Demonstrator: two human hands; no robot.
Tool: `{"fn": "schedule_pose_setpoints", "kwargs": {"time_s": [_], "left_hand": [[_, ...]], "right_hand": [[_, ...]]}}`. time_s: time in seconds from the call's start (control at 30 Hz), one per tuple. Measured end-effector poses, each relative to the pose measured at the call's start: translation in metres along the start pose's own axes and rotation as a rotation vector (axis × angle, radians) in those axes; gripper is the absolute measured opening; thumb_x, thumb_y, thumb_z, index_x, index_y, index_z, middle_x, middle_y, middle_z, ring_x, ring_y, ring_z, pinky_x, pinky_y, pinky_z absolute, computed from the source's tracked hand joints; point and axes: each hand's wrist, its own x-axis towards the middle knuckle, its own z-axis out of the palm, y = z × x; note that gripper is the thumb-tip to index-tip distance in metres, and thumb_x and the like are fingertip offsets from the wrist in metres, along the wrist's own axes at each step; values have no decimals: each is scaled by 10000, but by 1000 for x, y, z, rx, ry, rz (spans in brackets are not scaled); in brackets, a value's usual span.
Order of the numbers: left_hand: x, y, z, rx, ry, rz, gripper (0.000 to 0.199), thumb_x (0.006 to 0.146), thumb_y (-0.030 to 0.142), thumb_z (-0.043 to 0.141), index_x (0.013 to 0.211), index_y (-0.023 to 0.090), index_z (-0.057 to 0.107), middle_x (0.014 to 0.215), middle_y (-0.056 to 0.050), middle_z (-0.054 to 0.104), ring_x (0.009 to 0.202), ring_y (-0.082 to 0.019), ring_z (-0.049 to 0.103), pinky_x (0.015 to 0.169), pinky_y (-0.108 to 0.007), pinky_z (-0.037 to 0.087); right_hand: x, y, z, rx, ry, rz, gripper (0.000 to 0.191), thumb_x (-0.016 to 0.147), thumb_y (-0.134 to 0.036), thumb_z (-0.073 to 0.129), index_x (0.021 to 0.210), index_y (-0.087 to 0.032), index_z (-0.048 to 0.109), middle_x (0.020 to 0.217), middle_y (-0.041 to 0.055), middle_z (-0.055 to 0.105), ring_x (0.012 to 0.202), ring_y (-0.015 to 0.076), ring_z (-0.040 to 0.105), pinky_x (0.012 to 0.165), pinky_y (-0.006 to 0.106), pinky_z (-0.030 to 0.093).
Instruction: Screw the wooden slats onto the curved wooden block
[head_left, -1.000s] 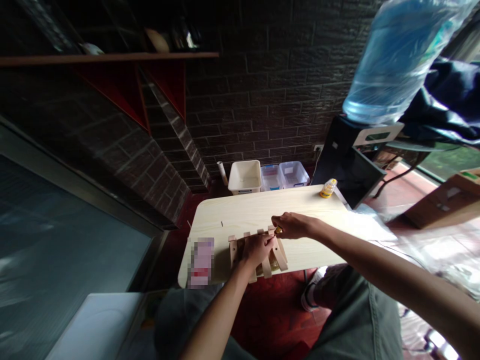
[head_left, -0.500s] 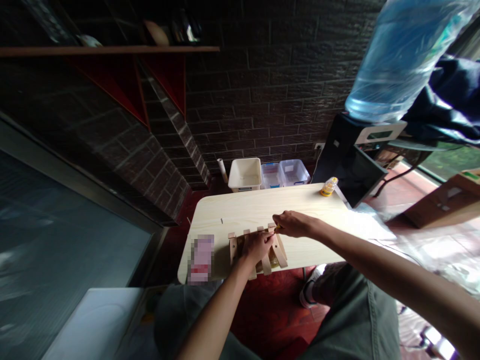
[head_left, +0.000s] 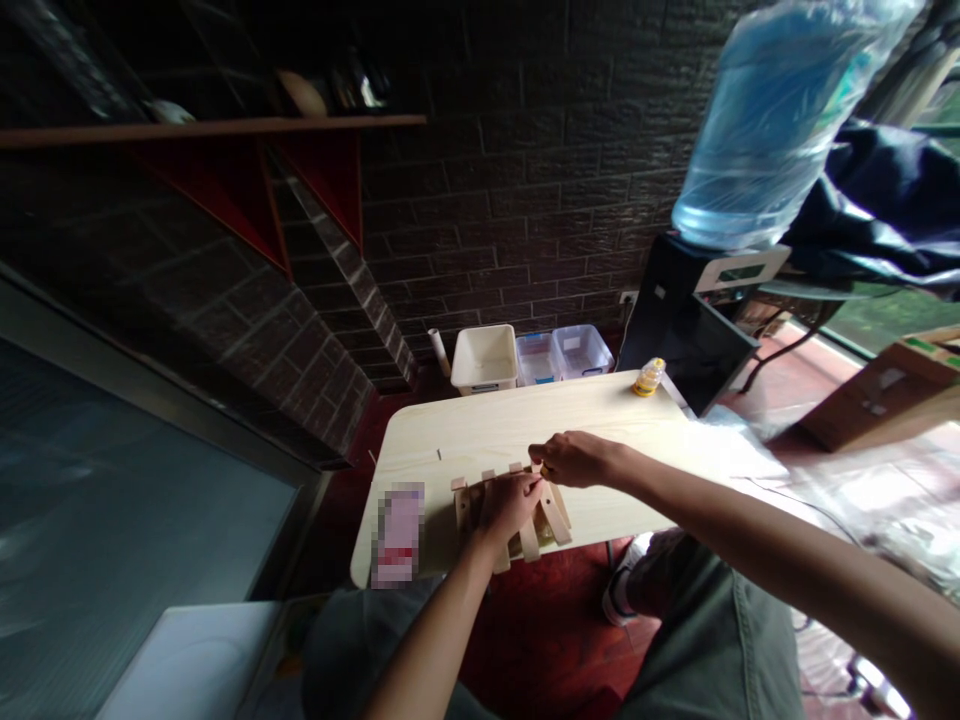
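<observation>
A small wooden slatted piece (head_left: 555, 516) lies at the near edge of the pale table (head_left: 480, 428), with several light slats, some showing a dark hole. My left hand (head_left: 510, 505) lies across its middle slats, fingers closed together at the far end; what they pinch is too small to tell. Closed just beyond those fingertips, my right hand (head_left: 576, 458) grips a small yellow-handled tool (head_left: 547, 471), mostly hidden by the fingers. The two hands nearly touch over the far end of a right-hand slat.
A small dark screw-like piece (head_left: 439, 454) and a blurred pink packet (head_left: 399, 535) lie on the table's left side. At the far right corner stands a clear and yellow bottle (head_left: 649, 377). Behind the table are a cream bin (head_left: 485, 358) and clear boxes (head_left: 581, 350).
My right hand has turned slightly around the yellow-handled tool, so less yellow shows. Both hands stay at the wooden piece. The whole view has shifted a little.
</observation>
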Motion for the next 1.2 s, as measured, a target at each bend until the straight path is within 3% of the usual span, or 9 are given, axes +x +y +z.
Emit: {"fn": "schedule_pose_setpoints", "kwargs": {"time_s": [0.1, 0.27, 0.47, 0.6, 0.7, 0.9, 1.2], "left_hand": [[0, 0, 0, 30, -9, -5, 282, 915, 271, 496, 697, 179, 648, 666, -15, 635, 631, -129, 568, 641, -242, 356], [1, 1, -1, -17, -25, -28, 279, 927, 312, 492, 759, 183, 674, 722, -24, 671, 668, -138, 590, 654, -243, 365], [3, -2, 3, -67, -34, -45, 265, 933, 342, 484, 913, 234, 725, 871, -35, 729, 779, -169, 642, 705, -261, 409], [3, -4, 8, -68, -39, -64, 247, 923, 338, 504, 960, 246, 730, 919, -43, 736, 838, -182, 656, 753, -268, 432], [3, -4, 9, -63, -24, -66, 243, 919, 333, 514, 987, 244, 730, 932, -47, 740, 854, -185, 660, 770, -272, 435], [2, 2, 1, -39, -38, -81, 263, 927, 341, 495, 972, 235, 731, 840, -50, 729, 789, -183, 653, 735, -275, 415], [1, 0, 0, 4, -36, -56, 327, 935, 353, 470, 761, 193, 696, 710, -36, 676, 675, -157, 599, 651, -255, 373]], "right_hand": [[1, -6, 4, -12, 10, -9, 265, 947, -233, 413, 1123, -134, 585, 918, 132, 712, 793, 231, 689, 609, 279, 455], [7, -2, 4, 58, -1, 26, 237, 935, -277, 478, 1084, -123, 578, 923, 145, 709, 813, 229, 693, 595, 256, 443], [7, 16, 11, 488, -91, 131, 163, 942, -295, 492, 997, -152, 547, 807, 57, 719, 591, 115, 669, 483, 167, 397], [5, 17, 19, 590, -74, 163, 158, 941, -299, 500, 983, -153, 542, 795, 41, 718, 566, 97, 660, 483, 153, 402], [3, 14, 17, 516, -50, 176, 175, 937, -302, 504, 1005, -151, 558, 799, 50, 718, 601, 115, 674, 505, 166, 408], [0, 8, 8, 73, 16, 124, 277, 897, -374, 543, 1036, -149, 625, 941, 140, 715, 861, 256, 695, 636, 266, 458], [10, -1, 1, 61, -13, 97, 252, 885, -331, 575, 985, -126, 683, 909, 142, 723, 819, 230, 695, 627, 245, 450]]}}
